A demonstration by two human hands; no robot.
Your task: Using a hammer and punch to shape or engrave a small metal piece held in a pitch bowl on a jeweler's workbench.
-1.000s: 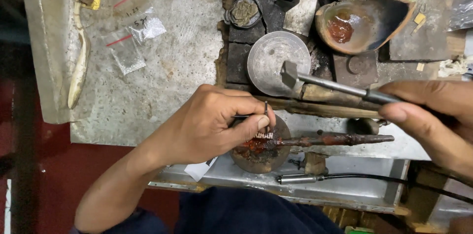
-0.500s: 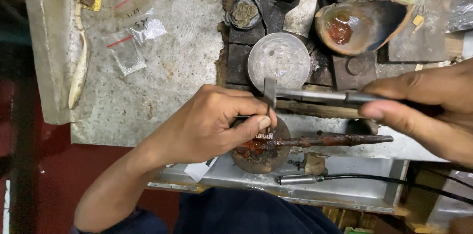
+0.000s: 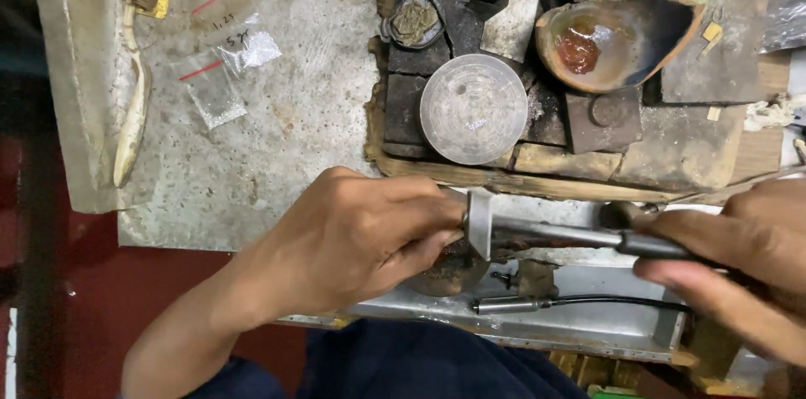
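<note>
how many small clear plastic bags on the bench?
2, both left of the charred block area on the grey bench top: upper bag and lower bag, each with a red strip. No others visible; a hand could hide something.

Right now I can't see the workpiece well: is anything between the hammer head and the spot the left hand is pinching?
No. The hammer head sits against the left hand fingertips; the pinched piece is hidden.

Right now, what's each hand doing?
Left hand: closed, pinching something small, hidden by its fingers.
Right hand: closed on the small hammer.
</note>
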